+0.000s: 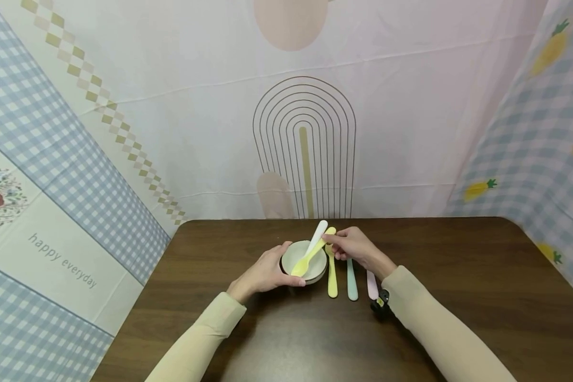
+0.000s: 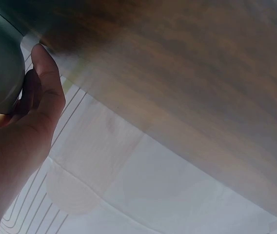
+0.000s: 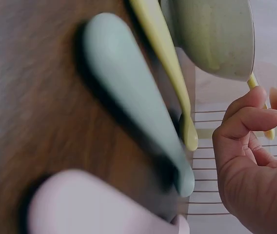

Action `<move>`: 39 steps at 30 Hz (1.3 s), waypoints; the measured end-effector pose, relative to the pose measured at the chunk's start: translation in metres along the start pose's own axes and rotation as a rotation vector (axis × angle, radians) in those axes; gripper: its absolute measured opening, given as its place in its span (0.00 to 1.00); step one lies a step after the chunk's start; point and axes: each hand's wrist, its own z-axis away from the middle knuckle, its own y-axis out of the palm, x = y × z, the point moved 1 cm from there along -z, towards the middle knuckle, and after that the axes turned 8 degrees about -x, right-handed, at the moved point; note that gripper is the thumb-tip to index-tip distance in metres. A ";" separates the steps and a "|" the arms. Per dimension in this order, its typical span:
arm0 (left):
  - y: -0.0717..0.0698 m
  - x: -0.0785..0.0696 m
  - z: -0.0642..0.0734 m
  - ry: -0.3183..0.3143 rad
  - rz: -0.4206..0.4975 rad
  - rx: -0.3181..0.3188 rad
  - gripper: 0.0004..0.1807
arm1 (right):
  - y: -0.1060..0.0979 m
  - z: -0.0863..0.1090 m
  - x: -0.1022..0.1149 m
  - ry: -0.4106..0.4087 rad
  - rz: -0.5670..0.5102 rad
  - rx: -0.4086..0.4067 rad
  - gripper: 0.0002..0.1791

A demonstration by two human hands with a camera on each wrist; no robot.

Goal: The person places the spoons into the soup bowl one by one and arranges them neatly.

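In the head view a white bowl with a dark rim (image 1: 289, 255) stands on the table. My left hand (image 1: 267, 269) grips its left side, thumb along the near rim and fingers round the far side; the left wrist view shows those fingers against the outer wall (image 2: 2, 68). Between thumb and fingertips, my right hand (image 1: 355, 246) pinches the handle of a yellow spoon (image 1: 302, 266), whose head lies inside the bowl. A white spoon (image 1: 319, 232) also leans in the bowl, its handle sticking out past the far rim.
Right of the bowl, a second yellow spoon (image 1: 332, 284), a mint-green spoon (image 1: 352, 286) and a pink spoon (image 1: 372, 286) lie in a row on the brown table (image 1: 296, 339). The right forearm partly covers the pink one. A patterned cloth (image 1: 210, 132) hangs behind the table's far edge.
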 end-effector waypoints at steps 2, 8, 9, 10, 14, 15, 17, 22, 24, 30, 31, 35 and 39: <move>0.000 0.000 0.000 0.002 -0.003 -0.002 0.62 | -0.002 0.003 -0.002 -0.006 0.006 0.002 0.21; 0.000 0.000 0.000 -0.006 -0.021 -0.001 0.63 | -0.005 0.012 -0.005 -0.027 0.029 -0.006 0.23; 0.000 0.000 0.000 -0.004 -0.021 0.001 0.63 | -0.006 0.013 -0.004 -0.031 0.036 -0.011 0.23; 0.000 0.000 0.000 -0.005 -0.021 0.002 0.63 | -0.006 0.015 -0.004 -0.036 0.046 -0.019 0.23; -0.001 -0.001 0.000 -0.009 -0.019 0.006 0.63 | -0.008 0.025 0.000 -0.058 0.096 -0.067 0.24; -0.001 -0.001 0.000 -0.012 -0.019 0.007 0.63 | -0.009 0.028 0.000 -0.062 0.109 -0.080 0.24; -0.001 -0.002 0.000 -0.013 -0.022 0.007 0.63 | -0.011 0.035 0.001 -0.063 0.134 -0.102 0.23; -0.002 -0.003 0.000 -0.011 -0.030 0.011 0.64 | -0.019 0.049 0.002 -0.085 0.188 -0.122 0.21; -0.002 -0.003 0.000 -0.011 -0.030 0.011 0.64 | -0.022 0.055 0.002 -0.099 0.207 -0.128 0.21; -0.002 -0.004 -0.002 0.010 -0.034 0.007 0.63 | -0.034 0.068 0.002 -0.105 0.224 -0.154 0.19; -0.002 -0.004 -0.002 0.014 -0.032 0.007 0.63 | -0.035 0.070 0.001 -0.105 0.224 -0.156 0.19; -0.003 -0.004 -0.001 0.025 -0.029 0.009 0.62 | -0.040 0.076 -0.002 -0.114 0.234 -0.162 0.18; -0.002 -0.003 0.000 0.015 -0.035 0.013 0.62 | -0.045 0.079 -0.005 -0.120 0.250 -0.170 0.17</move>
